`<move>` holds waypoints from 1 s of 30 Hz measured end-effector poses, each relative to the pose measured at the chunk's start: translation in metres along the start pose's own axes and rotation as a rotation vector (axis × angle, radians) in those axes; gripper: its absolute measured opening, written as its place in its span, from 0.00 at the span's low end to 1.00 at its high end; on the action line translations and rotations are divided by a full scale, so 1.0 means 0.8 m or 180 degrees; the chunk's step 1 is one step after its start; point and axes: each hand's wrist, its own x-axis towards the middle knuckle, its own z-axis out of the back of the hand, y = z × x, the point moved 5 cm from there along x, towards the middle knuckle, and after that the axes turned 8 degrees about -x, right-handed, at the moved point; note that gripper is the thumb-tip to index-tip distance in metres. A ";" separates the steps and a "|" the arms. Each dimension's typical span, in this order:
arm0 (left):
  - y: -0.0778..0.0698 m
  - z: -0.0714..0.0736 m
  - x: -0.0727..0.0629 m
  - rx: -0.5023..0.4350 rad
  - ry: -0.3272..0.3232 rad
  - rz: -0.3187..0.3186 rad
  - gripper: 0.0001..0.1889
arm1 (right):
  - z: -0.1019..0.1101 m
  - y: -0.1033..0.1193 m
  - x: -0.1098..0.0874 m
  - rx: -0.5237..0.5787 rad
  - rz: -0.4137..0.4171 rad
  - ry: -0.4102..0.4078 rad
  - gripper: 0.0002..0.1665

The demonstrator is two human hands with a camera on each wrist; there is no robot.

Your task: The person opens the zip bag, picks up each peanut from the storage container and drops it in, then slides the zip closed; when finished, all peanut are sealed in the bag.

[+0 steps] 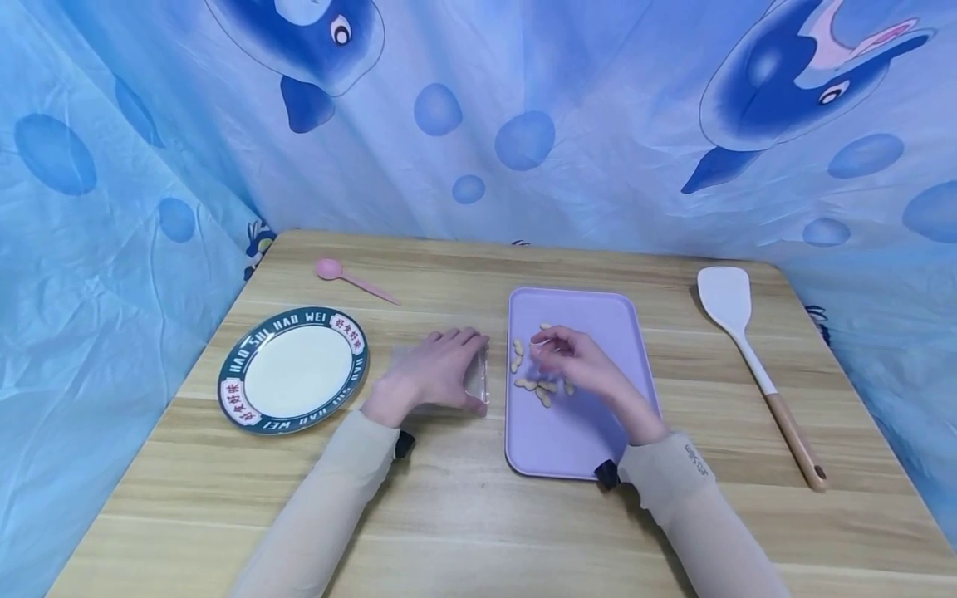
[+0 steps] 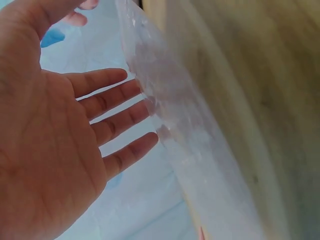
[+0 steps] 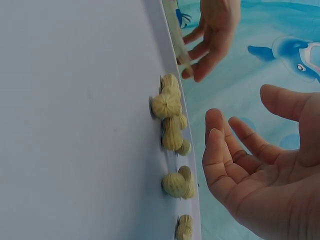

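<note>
My left hand (image 1: 434, 370) lies over a clear plastic bag (image 1: 477, 378) on the table, thumb and fingers spread. In the left wrist view its fingertips touch the edge of the clear plastic (image 2: 195, 140), without curling round it. The right hand (image 1: 579, 361) hovers over a light purple tray (image 1: 557, 444), beside several unshelled peanuts (image 1: 543, 397). The right wrist view shows its fingers loosely bent and the thumb held apart, with nothing between them. Peanuts (image 3: 172, 135) sit on the tray surface, apart from that hand. Part of the bag is hidden beneath the left hand.
To the left stands a plate (image 1: 299, 370) with a dark green lettered rim, and behind it a pink spoon (image 1: 329, 269). A white turner (image 1: 727, 297) with a wooden handle lies right of the tray. Blue patterned cloth (image 1: 598, 199) hangs behind the wooden table (image 1: 441, 531).
</note>
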 end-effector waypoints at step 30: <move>-0.038 0.028 -0.012 -0.0391 -0.0481 -0.0700 0.56 | -0.040 0.025 -0.013 0.0541 -0.0090 0.0486 0.20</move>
